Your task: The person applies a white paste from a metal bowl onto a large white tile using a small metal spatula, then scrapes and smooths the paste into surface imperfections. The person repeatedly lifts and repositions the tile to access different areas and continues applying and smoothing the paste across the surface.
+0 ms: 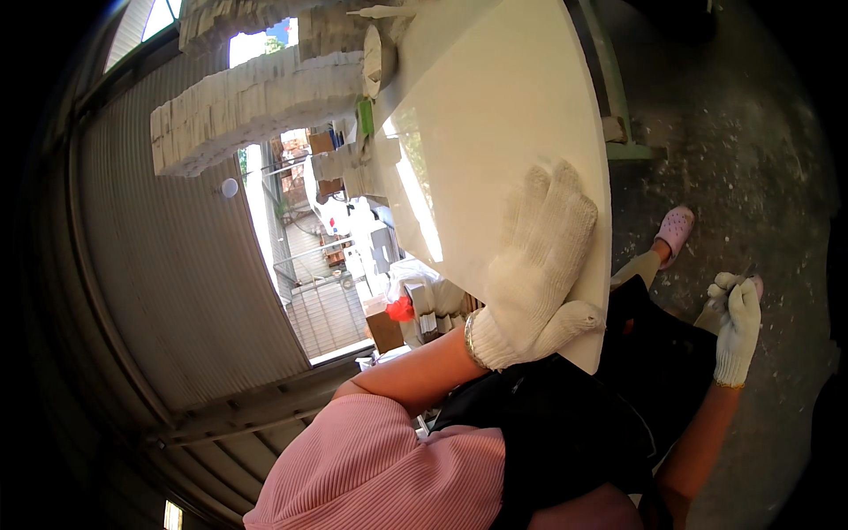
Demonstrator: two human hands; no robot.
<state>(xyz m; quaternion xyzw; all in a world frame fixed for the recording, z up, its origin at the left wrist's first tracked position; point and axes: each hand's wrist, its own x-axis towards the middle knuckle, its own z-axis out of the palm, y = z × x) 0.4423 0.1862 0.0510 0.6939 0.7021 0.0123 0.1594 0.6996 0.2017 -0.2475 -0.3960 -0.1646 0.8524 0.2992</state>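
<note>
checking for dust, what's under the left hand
The left hand, in a white knit glove, lies on the white tabletop. Smooth surface shows around it; anything beneath the palm is covered.

Pale tabletop (495,106) under left fingers (565,187)

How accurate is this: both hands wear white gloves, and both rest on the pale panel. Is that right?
Not quite: the right hand is off the pale panel, out to its right with the floor behind it, as the head view shows. The left hand does rest on the panel, and both are gloved in white.
</note>
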